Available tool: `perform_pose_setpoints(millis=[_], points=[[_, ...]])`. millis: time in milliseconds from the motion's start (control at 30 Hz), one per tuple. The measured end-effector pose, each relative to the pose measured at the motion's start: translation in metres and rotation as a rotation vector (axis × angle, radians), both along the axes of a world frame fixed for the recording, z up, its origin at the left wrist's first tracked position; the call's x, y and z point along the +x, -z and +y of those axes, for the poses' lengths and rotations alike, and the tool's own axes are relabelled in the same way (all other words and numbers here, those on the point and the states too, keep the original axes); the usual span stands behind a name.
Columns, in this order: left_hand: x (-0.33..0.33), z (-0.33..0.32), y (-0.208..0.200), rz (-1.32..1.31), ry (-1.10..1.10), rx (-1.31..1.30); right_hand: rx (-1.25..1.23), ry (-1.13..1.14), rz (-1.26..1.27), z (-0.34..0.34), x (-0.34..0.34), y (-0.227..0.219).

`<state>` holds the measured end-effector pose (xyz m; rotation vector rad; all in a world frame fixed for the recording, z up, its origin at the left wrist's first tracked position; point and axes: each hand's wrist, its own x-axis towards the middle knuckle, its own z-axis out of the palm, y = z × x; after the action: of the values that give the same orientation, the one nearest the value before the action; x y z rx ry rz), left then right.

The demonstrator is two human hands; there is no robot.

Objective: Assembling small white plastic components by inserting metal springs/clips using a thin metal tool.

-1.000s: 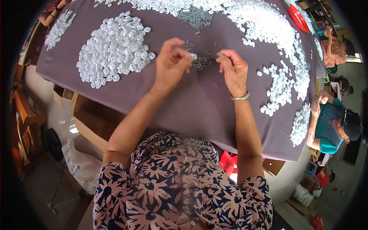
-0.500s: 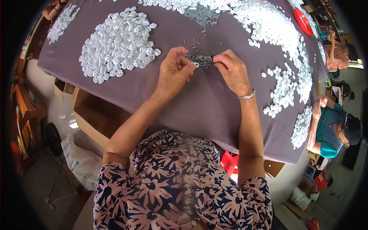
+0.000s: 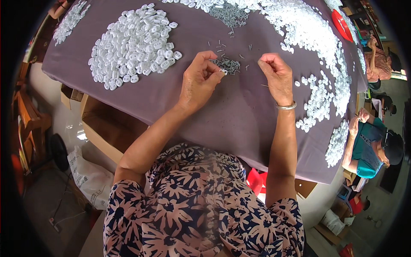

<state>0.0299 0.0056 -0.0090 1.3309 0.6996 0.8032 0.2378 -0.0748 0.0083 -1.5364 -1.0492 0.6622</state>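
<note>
Over the dark cloth, my left hand [image 3: 199, 79] pinches a small white two-holed plastic piece [image 3: 224, 72] between thumb and finger. Just beyond it lies a small heap of short, thin grey pieces [image 3: 231, 66], a few of them scattered loose. To the right of that heap, my right hand [image 3: 276, 75] is raised with thumb and fingertips pressed together; whatever it may hold is too small to make out. A thin pale sliver [image 3: 265, 85] shows beside its palm. A large pile of similar white pieces [image 3: 130, 49] sits left of my left hand.
The cloth-covered table [image 3: 231, 115] carries another grey heap [image 3: 230, 16] at the far side. Small white parts [image 3: 299, 28] spread along the far right, near a red tray [image 3: 342, 26]. An open cardboard box [image 3: 100, 128] stands below the left edge. A person in teal [image 3: 368, 145] works at the right.
My right hand has moved right, away from the grey heap, fingers still pinched. My left hand keeps its white piece near the heap. The whole view has shifted slightly.
</note>
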Motion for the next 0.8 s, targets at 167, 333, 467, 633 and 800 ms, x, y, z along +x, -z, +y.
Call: perform_pose_setpoints(millis=[167, 333, 467, 633, 800], points=[[0.0, 0.001, 0.005, 0.006, 0.021, 0.018, -0.002, -0.041, -0.445, 0.002, -0.003, 0.0], [0.001, 0.0, 0.005, 0.022, 0.0, 0.036, -0.024, -0.094, -0.668, 0.008, -0.009, 0.003], [0.0, 0.0, 0.003, 0.034, -0.007, 0.038, -0.066, -0.093, -0.753, 0.008, -0.009, 0.002], [0.0, -0.001, 0.002, 0.022, -0.001, 0.022, -0.068, -0.011, -0.558, 0.003, -0.007, 0.002], [0.001, 0.0, 0.004, 0.03, -0.005, 0.031, 0.001, -0.032, -0.562, 0.001, -0.012, 0.0]])
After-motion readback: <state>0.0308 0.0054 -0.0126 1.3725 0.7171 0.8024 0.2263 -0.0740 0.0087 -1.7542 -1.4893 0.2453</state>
